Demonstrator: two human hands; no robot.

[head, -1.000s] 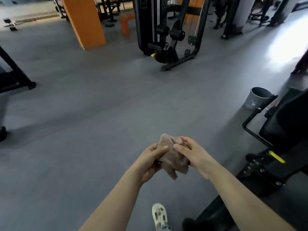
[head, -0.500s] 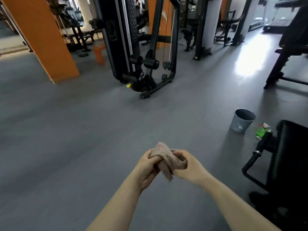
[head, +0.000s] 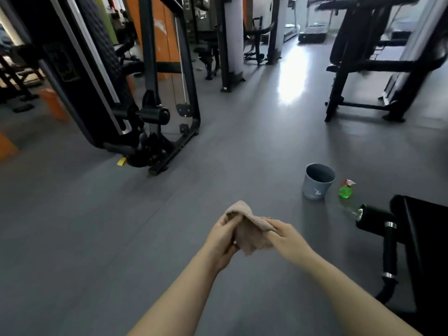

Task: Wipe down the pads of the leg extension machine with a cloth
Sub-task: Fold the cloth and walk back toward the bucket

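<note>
A brownish cloth (head: 249,231) is bunched between both hands in front of me, above the grey floor. My left hand (head: 221,238) grips its left side with curled fingers. My right hand (head: 286,238) pinches its right edge. The leg extension machine's black pad (head: 426,238) sits at the lower right, with a black roller pad (head: 373,218) and a chrome-ringed bar (head: 389,251) in front of it. Both hands are well left of the pads and not touching them.
A grey bucket (head: 317,181) stands on the floor ahead to the right, with a green spray bottle (head: 346,190) beside it. A black cable machine (head: 135,98) is ahead left, another black frame (head: 378,69) at the far right. Grey floor lies between.
The view has tilted up and turned right, bringing the bucket, spray bottle and black pad further into view. Both hands kept hold of the cloth and reworked their grip on it.
</note>
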